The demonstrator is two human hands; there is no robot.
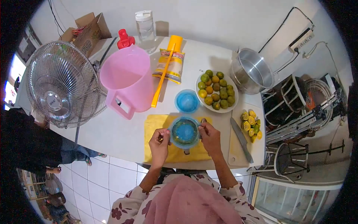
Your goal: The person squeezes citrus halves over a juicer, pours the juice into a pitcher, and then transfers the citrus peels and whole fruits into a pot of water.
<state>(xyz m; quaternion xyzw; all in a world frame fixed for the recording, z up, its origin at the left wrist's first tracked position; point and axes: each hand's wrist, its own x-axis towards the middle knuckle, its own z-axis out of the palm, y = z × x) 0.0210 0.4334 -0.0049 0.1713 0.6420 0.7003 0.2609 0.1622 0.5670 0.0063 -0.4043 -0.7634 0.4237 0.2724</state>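
Observation:
My left hand point(160, 143) and my right hand point(209, 138) pinch opposite sides of a round blue strainer-like dish point(185, 131), which has a raised middle and bits of pulp in it. It is over a yellow cloth point(156, 123) at the table's front edge. Just behind it sits a second blue dish point(187, 101). To the right, a knife point(241, 140) lies on a cutting board point(235, 158) beside cut citrus halves point(250, 123). Whole green and orange citrus fruits point(216, 89) fill a white plate point(201, 77).
A pink pitcher point(128, 74), a yellow packet point(169, 66) and a long yellow spoon point(162, 80) stand or lie behind left. A fan point(61, 84) is at left, a steel pot point(251, 71) back right. At far left, another person's dark clothing point(30, 142) shows.

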